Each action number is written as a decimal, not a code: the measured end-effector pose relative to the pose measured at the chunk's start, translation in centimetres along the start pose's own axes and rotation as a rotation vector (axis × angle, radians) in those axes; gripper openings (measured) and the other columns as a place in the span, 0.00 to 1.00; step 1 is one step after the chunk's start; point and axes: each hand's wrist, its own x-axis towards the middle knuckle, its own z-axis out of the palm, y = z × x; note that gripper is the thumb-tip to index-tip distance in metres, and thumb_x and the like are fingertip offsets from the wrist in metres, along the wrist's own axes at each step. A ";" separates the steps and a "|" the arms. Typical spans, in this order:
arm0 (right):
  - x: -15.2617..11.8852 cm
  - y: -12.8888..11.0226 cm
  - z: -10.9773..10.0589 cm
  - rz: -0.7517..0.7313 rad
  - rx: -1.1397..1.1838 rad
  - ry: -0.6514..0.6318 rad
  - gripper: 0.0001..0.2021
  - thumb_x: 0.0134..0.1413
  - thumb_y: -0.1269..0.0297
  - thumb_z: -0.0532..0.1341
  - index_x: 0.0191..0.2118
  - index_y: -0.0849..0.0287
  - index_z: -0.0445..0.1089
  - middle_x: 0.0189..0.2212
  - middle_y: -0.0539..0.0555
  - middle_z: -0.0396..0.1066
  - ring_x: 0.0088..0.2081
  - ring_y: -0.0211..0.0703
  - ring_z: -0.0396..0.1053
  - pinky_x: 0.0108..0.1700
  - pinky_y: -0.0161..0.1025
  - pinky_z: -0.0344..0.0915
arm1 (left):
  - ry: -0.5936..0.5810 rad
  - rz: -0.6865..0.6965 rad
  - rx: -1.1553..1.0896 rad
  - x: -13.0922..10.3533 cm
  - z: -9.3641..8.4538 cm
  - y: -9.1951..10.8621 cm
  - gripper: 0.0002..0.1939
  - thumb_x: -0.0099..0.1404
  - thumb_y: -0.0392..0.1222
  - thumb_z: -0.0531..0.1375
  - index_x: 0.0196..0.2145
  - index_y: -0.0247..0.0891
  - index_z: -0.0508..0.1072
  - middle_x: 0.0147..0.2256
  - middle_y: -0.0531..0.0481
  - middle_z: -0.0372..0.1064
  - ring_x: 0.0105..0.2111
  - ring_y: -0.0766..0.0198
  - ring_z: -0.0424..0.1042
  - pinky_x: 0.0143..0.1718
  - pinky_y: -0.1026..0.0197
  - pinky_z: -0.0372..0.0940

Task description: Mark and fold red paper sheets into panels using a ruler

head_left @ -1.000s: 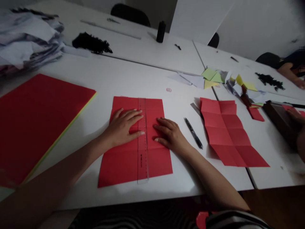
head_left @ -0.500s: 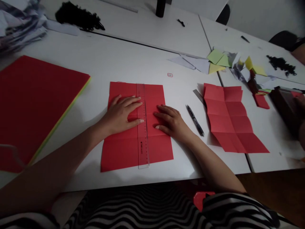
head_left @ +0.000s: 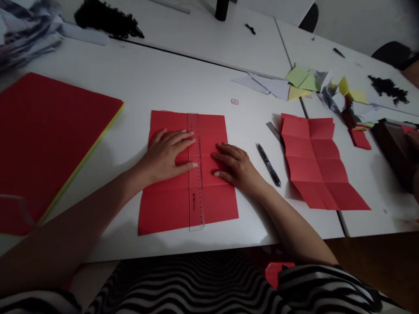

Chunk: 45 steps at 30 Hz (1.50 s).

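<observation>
A red sheet of paper (head_left: 216, 203) with fold creases lies flat in front of me. Along its length rests a clear plastic ruler (head_left: 196, 209), its near end sticking out slightly past the paper's near edge. My left hand (head_left: 168, 157) is spread flat, fingertips and thumb pressing on the ruler, the palm over the paper. To the right of the ruler, my right hand (head_left: 237, 168) lies with fingers stretched out on the paper, apart from the ruler. A dark pen (head_left: 269, 165) is on the table just right of that hand.
A creased red sheet (head_left: 322, 163) lies to the right, partly over a metal strip (head_left: 273, 131). Large red sheets (head_left: 59, 135) are stacked at left. Paper scraps (head_left: 297, 80), black yarn (head_left: 104, 19) and crumpled paper (head_left: 29, 35) lie farther back. Another person's hand shows at far right.
Both hands, the ruler and the red paper stay in place. Only the camera view shifts very slightly.
</observation>
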 end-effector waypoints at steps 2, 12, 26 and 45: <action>0.0 0.0 0.0 0.003 0.006 -0.004 0.23 0.59 0.53 0.61 0.59 0.50 0.64 0.63 0.57 0.60 0.65 0.54 0.54 0.62 0.60 0.57 | 0.003 0.000 0.000 0.0 0.0 0.0 0.31 0.65 0.61 0.54 0.61 0.44 0.62 0.64 0.49 0.54 0.64 0.53 0.53 0.67 0.45 0.37; 0.1 0.0 0.4 -0.020 0.008 0.024 0.23 0.59 0.52 0.61 0.58 0.52 0.65 0.62 0.58 0.60 0.64 0.54 0.55 0.62 0.59 0.58 | -0.002 -0.008 0.038 -0.1 -0.1 -0.1 0.32 0.65 0.62 0.54 0.61 0.44 0.62 0.64 0.49 0.54 0.64 0.54 0.54 0.67 0.45 0.37; 0.3 -0.3 0.6 -0.050 0.005 0.054 0.24 0.59 0.51 0.60 0.57 0.56 0.66 0.61 0.60 0.62 0.64 0.53 0.56 0.60 0.59 0.60 | 0.000 -0.015 0.039 -0.5 -0.3 -0.2 0.31 0.65 0.62 0.54 0.60 0.46 0.62 0.64 0.50 0.55 0.64 0.53 0.54 0.66 0.42 0.39; 0.3 -0.3 0.6 -0.047 0.012 0.045 0.23 0.59 0.52 0.61 0.58 0.54 0.65 0.61 0.60 0.62 0.64 0.54 0.56 0.61 0.60 0.60 | 0.004 -0.020 0.028 -0.4 -0.3 -0.1 0.30 0.65 0.61 0.55 0.61 0.47 0.62 0.64 0.49 0.55 0.64 0.51 0.54 0.66 0.40 0.39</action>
